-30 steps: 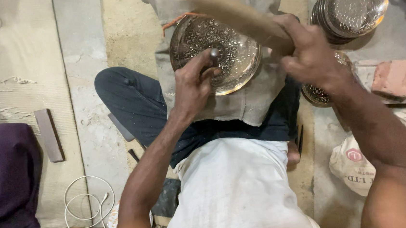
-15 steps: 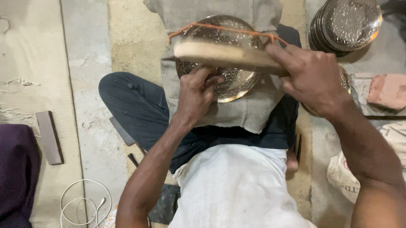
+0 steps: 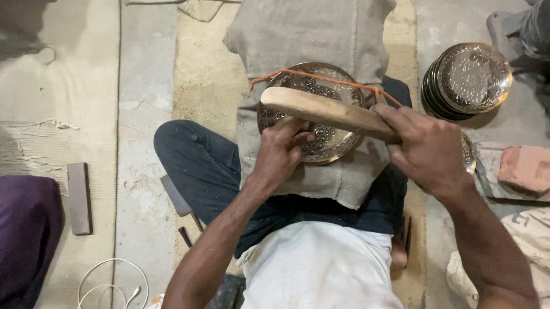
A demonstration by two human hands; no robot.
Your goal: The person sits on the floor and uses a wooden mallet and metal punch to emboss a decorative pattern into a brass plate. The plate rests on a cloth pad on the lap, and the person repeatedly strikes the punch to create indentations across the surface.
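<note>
A round engraved metal plate (image 3: 332, 91) lies on a grey cloth pad (image 3: 310, 21) over my lap, with an orange cord across its top. My left hand (image 3: 281, 151) rests on the plate's near edge, fingers pinched on something small that I cannot make out. My right hand (image 3: 428, 149) grips the handle end of a flat wooden mallet (image 3: 314, 109), which lies low across the plate, pointing left.
A stack of similar metal plates (image 3: 469, 80) sits on the floor at the right, with a reddish brick (image 3: 531, 167) on a slab nearer me. A dark bar (image 3: 79, 198), a white cable (image 3: 110, 298) and purple cloth (image 3: 7, 247) lie at the left.
The wooden mallet has swung down from a raised position to just above the plate. My left hand has stayed on the plate.
</note>
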